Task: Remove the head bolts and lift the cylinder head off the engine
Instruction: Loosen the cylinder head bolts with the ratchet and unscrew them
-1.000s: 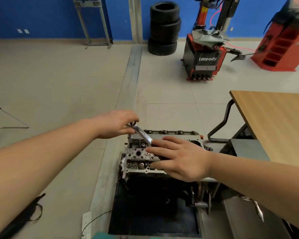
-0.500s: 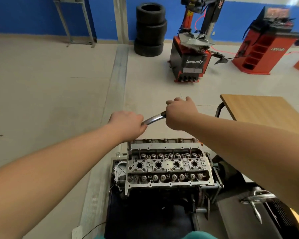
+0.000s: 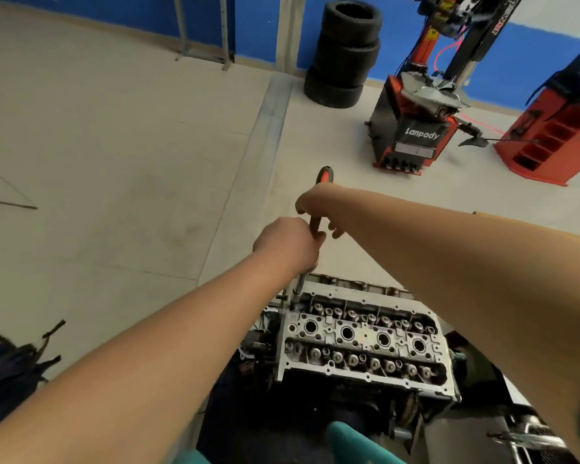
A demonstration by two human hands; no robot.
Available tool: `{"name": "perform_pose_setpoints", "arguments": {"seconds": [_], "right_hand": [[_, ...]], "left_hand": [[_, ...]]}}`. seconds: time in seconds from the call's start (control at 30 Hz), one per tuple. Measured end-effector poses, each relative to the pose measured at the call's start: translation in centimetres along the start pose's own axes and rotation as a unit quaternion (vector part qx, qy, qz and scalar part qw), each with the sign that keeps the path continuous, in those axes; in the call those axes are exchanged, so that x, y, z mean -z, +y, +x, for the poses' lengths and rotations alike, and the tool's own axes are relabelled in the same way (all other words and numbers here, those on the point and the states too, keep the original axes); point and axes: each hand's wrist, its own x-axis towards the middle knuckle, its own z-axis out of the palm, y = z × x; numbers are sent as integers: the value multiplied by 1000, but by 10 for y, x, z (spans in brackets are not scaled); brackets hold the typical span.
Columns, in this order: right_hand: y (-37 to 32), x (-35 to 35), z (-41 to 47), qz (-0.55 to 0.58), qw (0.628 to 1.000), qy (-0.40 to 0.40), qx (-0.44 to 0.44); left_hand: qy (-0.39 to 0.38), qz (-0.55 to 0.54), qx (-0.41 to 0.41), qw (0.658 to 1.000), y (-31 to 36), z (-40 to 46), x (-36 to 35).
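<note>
Ratchet handle (image 3: 325,174) pointing away, far-near.

Cylinder head (image 3: 362,343) still seated on engine, wrench engaged at far-left corner

The bare aluminium head lies flat atop the engine block, showing four round plug wells along its middle and a row of valve gear along each long side. A ratchet wrench (image 3: 318,209) with an orange-and-black grip stands above it, its extension bar (image 3: 300,286) dropping slightly tilted to a bolt at the far-left corner.
</note>
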Motion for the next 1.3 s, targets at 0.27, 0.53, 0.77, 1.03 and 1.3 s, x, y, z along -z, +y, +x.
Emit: {"name": "perform_pose_setpoints", "arguments": {"seconds": [0.27,0.53,0.77,1.03,1.3], "right_hand": [[-45,-49,3,-16,987,145,67],[-40,-89,-25,54,947,215,233],[-20,-137,-68,-207,808,219,506],[34,-152,-108,-206,784,166,562],[114,-117,-126,-302,774,45,555]], "left_hand": [[-17,-206,-17,978,-91,-47,21],[178,-48,-81,980,-130,-14,93],[-22,65,-162,984,-74,-3,77],[-291,149,-254,910,9,-10,19],[-232,-160,-155,947,12,-20,-10]]}}
